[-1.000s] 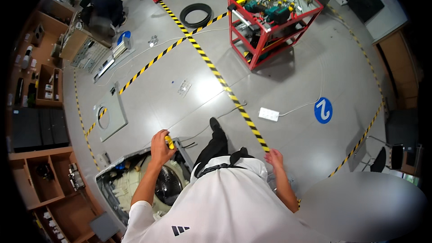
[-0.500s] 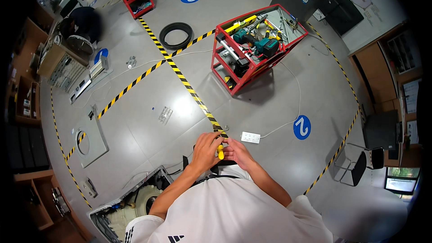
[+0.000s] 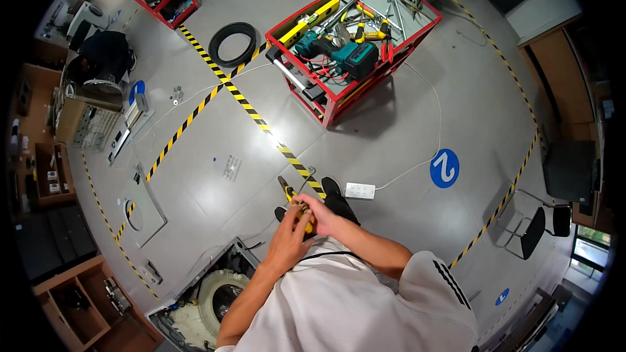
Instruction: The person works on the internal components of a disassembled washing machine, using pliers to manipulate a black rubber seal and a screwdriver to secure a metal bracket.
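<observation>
Yellow-handled pliers point(image 3: 291, 191) are in my hands in front of my waist, their dark jaws pointing away from me and slightly left. My right hand point(image 3: 321, 214) is closed round the handles from the right. My left hand point(image 3: 285, 242) meets it from below left, its fingers bent against the yellow handles. The fingers overlap and partly hide the handles. Below left of my hands lies an opened washing machine point(image 3: 225, 287), its pale tub and dark drum exposed.
A red tool cart point(image 3: 332, 101) ahead carries drills, pliers and a level. A black rubber ring point(image 3: 217, 58) lies beyond the striped tape. A white power strip point(image 3: 360, 190) with its cable is right of my shoes. A panel with a round hole point(image 3: 151, 218) lies left. A person point(image 3: 104, 52) crouches far left.
My view has shifted, so the cart appears larger and my shoes show. My hands have turned the pliers; the jaws now stick out in front, where before only a yellow handle showed.
</observation>
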The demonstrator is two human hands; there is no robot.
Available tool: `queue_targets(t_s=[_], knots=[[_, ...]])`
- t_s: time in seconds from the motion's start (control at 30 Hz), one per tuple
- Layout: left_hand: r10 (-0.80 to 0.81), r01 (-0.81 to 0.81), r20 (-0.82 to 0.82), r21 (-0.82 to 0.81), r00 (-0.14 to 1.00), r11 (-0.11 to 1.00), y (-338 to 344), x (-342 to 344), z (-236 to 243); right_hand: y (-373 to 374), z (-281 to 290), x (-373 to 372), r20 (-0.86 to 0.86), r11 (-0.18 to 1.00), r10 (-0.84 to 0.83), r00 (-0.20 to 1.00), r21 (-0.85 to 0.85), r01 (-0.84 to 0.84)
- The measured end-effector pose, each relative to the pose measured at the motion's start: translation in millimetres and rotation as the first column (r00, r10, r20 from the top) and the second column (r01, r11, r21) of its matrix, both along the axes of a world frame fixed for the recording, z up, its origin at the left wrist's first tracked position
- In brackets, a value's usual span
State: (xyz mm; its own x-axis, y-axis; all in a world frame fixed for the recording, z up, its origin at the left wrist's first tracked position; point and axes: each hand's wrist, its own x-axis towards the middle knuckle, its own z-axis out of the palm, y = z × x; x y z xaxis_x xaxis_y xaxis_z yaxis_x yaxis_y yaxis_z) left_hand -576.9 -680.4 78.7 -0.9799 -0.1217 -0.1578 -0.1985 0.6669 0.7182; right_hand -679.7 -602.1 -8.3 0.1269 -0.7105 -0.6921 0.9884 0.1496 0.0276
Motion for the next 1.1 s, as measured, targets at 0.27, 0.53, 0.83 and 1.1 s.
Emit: queue_targets(t_s=[0.27,0.53,0.83,1.1], knots=[[0.138,-0.137,0.036,-0.010,0.990,0.990,9,-34,-3,12,-38,-102,-0.857,0.975,0.221,0.466,0.194,-0.105],[0.591,-0.577,0.140,-0.130,0.794,0.806,-8,52,-51,-9,-31,-227,-0.918,0.922,0.383,0.097,0.386,0.008],[0.746,-0.796,0.470,-0.136,0.472,0.590,62,203,-146,-20,-30,-275,-0.821,0.923,0.371,0.434,0.376,-0.077],[0.700,-0.957,0.682,0.001,0.212,0.289,138,263,-189,-42,-54,-306,-0.573,0.711,0.654,-0.494,0.688,0.144]])
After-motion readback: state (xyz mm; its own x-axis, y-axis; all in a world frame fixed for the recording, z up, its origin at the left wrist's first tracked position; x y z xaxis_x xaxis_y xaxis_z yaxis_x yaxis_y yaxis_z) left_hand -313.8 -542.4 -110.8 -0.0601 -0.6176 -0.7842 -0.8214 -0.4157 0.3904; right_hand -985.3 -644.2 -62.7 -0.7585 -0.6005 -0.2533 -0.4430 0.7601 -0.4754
